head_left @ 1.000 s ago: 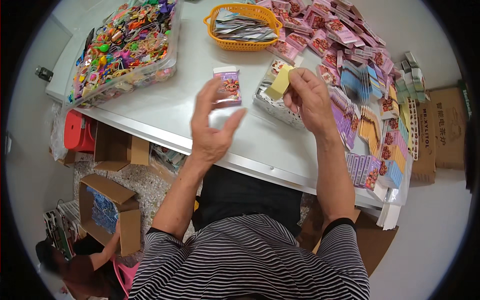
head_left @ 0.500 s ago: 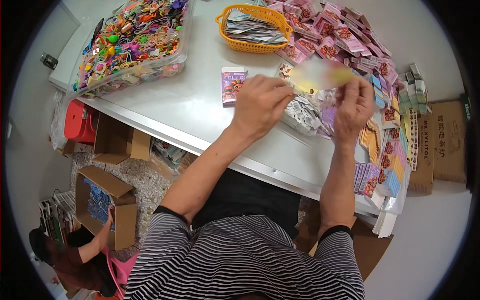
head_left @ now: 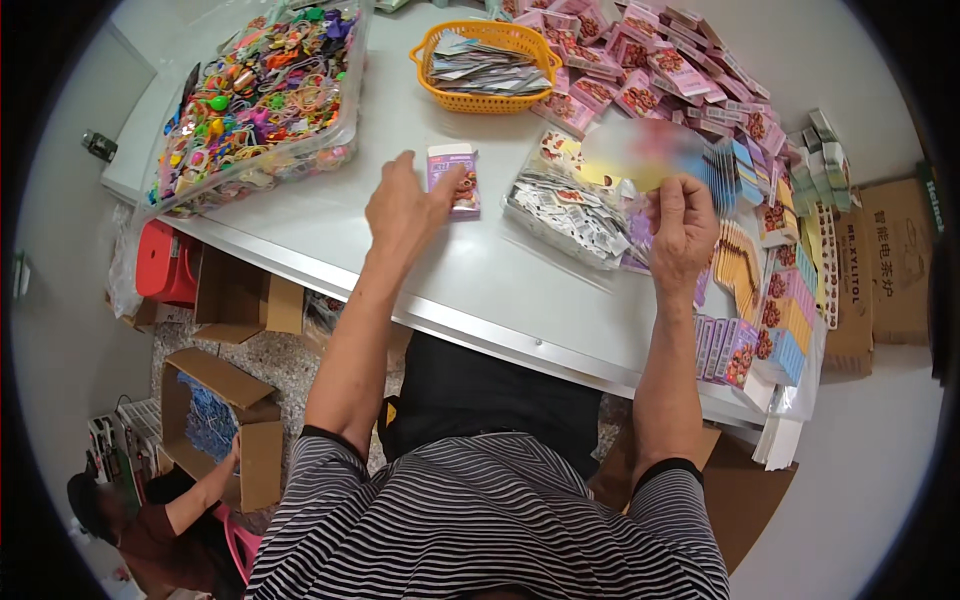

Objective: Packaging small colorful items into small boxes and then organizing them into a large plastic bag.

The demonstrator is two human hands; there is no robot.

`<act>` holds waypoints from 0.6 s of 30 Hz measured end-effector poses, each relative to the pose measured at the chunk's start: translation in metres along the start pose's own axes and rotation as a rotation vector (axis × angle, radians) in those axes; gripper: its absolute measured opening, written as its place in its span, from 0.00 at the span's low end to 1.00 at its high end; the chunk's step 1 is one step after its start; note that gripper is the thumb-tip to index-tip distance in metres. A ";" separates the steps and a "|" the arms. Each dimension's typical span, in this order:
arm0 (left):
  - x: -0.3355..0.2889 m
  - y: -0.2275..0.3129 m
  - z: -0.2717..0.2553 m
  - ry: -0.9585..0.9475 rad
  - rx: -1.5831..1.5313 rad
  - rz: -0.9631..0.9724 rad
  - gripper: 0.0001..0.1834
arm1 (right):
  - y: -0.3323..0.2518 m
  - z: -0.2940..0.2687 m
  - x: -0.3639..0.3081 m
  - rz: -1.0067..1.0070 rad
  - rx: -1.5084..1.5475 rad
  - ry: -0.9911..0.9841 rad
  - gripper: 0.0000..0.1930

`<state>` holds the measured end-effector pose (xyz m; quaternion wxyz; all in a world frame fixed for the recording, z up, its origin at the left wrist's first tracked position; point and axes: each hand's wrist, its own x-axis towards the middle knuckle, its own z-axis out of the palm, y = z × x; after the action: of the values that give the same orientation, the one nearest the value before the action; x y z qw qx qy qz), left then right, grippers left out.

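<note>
A small purple box (head_left: 453,170) with a white upper end lies on the table. My left hand (head_left: 402,212) is beside it, fingers spread, the thumb reaching over the box's face; whether it touches I cannot tell. My right hand (head_left: 684,232) is raised at the right edge of a clear tray of small white printed packets (head_left: 575,215). Its thumb and fingers are pressed together; a blurred patch just beyond hides whatever they may hold.
A clear bin of colourful trinkets (head_left: 262,130) stands at the far left. The yellow basket (head_left: 487,102) holds flat packets. Pink boxes (head_left: 640,95) are heaped at the far right, with purple boxes (head_left: 727,350) near the right edge. A seated person (head_left: 150,520) reaches into a floor carton (head_left: 262,455).
My left hand has moved left from the packet tray to the purple box, and its fingers have spread. My right hand has shifted slightly left and lower.
</note>
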<state>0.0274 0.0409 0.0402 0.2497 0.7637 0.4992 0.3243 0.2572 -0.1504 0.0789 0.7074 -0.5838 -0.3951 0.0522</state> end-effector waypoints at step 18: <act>-0.050 -0.011 -0.020 -0.289 -0.566 0.046 0.53 | -0.019 0.018 -0.058 0.228 0.138 -0.142 0.06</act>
<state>-0.0089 -0.0002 0.0334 0.5134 0.7130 0.3312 0.3440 0.1993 -0.1730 0.0671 0.7057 -0.5695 -0.3709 0.2005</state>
